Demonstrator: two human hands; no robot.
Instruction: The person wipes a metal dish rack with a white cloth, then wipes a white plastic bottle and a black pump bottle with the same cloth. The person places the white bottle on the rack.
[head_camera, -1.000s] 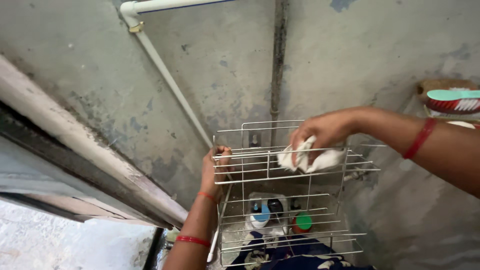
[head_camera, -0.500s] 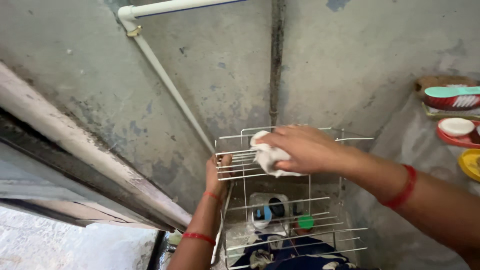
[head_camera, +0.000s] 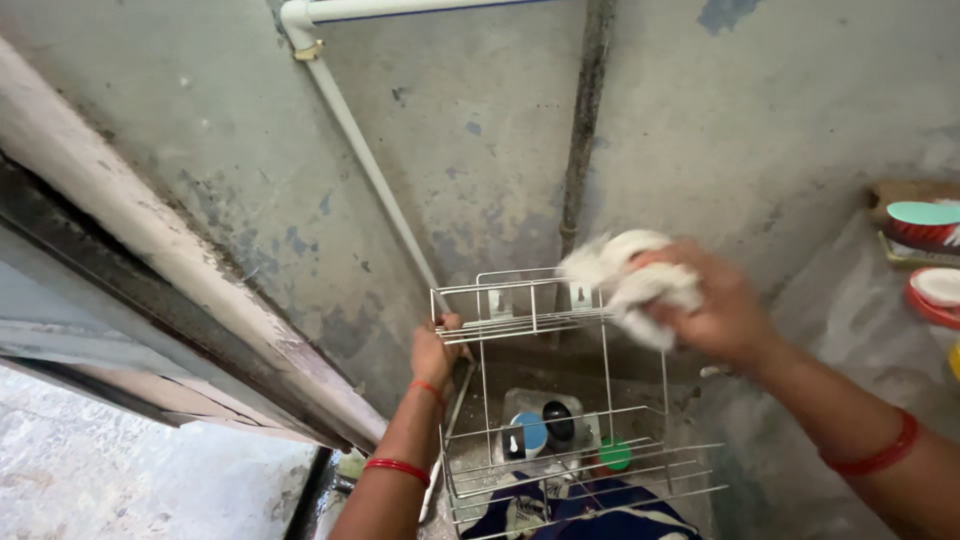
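Two tiers make up the wire rack (head_camera: 560, 400), which stands against the grey wall (head_camera: 480, 130) beside a white pipe (head_camera: 365, 160). At the rack's top right corner the right hand (head_camera: 715, 310) is closed around a crumpled white cloth (head_camera: 625, 280), blurred, pressed to the upper rim. At the top left corner the left hand (head_camera: 435, 350) grips the rim wire. Small bottles (head_camera: 545, 430) sit below the lower tier.

Wire rack (head_camera: 560, 400) tight against wall (head_camera: 470, 130)
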